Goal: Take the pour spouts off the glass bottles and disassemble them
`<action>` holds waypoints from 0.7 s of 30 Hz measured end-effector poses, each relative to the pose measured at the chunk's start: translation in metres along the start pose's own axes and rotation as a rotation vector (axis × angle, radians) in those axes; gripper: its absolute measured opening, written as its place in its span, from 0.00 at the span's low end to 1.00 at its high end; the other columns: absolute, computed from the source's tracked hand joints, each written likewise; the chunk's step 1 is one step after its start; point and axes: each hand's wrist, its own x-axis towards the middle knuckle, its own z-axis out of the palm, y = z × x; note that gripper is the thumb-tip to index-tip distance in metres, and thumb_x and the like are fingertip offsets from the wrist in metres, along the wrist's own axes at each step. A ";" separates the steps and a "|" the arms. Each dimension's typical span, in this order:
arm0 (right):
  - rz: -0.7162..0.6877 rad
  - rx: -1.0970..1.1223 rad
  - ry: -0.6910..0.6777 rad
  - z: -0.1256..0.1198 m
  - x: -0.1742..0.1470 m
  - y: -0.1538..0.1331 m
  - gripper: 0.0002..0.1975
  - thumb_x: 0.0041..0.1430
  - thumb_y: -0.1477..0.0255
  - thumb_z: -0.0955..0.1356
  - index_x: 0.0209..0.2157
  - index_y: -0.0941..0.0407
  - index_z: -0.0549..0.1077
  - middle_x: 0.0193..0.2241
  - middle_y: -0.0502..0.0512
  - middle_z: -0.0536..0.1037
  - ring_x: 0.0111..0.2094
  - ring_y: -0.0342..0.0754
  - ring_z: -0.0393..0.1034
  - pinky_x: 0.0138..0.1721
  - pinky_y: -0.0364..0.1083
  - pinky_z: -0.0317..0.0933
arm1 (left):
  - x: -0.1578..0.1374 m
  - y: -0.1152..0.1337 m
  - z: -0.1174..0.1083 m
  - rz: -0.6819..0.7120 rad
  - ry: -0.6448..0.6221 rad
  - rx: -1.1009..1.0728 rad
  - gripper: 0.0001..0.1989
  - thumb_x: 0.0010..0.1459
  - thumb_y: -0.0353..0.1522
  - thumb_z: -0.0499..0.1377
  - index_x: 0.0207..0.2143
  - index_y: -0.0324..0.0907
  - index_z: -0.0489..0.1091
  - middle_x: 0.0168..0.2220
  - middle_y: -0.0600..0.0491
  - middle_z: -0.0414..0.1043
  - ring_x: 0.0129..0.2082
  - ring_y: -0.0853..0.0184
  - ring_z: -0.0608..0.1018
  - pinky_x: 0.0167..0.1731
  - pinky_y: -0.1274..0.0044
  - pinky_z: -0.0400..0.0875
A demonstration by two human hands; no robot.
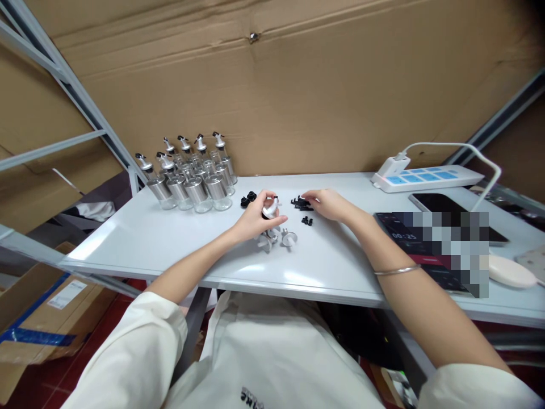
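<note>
My left hand is wrapped around a silver bottle pourer spout with a small black tip, held just above the table. Close to that hand lie several metal pourer discs with stems and a cluster of black round stoppers. My right hand reaches to a pile of thin black plastic pieces, its thumb and fingertips together at the pile's edge. Whether one piece is between those fingertips is too small to see. Below the pile sit several tiny black parts.
Several glass bottles with steel sleeves stand at the back left, some topped with pourers. On the right are a power strip with a plugged-in charger, a white cable, a phone showing a timer and another dark phone. Cardboard lines the back.
</note>
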 end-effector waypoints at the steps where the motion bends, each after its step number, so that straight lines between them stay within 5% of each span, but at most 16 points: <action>1: -0.003 0.033 0.033 -0.003 -0.001 -0.003 0.17 0.60 0.77 0.59 0.46 0.61 0.75 0.47 0.62 0.77 0.49 0.54 0.71 0.51 0.49 0.61 | 0.000 0.000 0.000 -0.003 -0.004 -0.002 0.20 0.51 0.36 0.62 0.38 0.44 0.53 0.27 0.60 0.64 0.19 0.77 0.65 0.22 0.82 0.62; 5: -0.070 0.398 0.125 -0.016 -0.007 -0.020 0.14 0.59 0.69 0.63 0.42 0.58 0.76 0.44 0.59 0.79 0.44 0.52 0.72 0.47 0.50 0.64 | 0.000 0.001 -0.001 -0.029 -0.031 -0.007 0.22 0.50 0.38 0.63 0.34 0.44 0.49 0.27 0.61 0.63 0.19 0.77 0.66 0.22 0.82 0.63; 10: -0.148 0.899 -0.054 -0.026 -0.018 -0.042 0.20 0.53 0.58 0.67 0.42 0.58 0.76 0.35 0.57 0.79 0.38 0.48 0.71 0.41 0.48 0.64 | 0.000 0.003 -0.003 -0.036 -0.050 0.161 0.23 0.46 0.42 0.65 0.32 0.43 0.52 0.27 0.60 0.64 0.22 0.74 0.67 0.24 0.81 0.61; 15: -0.183 0.977 -0.228 -0.030 -0.024 -0.054 0.20 0.50 0.59 0.70 0.40 0.58 0.76 0.33 0.55 0.78 0.33 0.45 0.68 0.40 0.48 0.62 | 0.001 0.005 -0.005 -0.004 -0.132 0.308 0.20 0.46 0.44 0.64 0.29 0.40 0.62 0.26 0.58 0.64 0.26 0.73 0.66 0.28 0.80 0.60; 21: -0.179 0.952 -0.251 -0.030 -0.025 -0.058 0.18 0.52 0.61 0.68 0.41 0.58 0.75 0.32 0.53 0.76 0.31 0.43 0.66 0.36 0.46 0.60 | -0.002 0.006 -0.004 -0.072 -0.190 0.254 0.19 0.46 0.45 0.63 0.26 0.39 0.64 0.23 0.58 0.65 0.23 0.74 0.67 0.26 0.80 0.60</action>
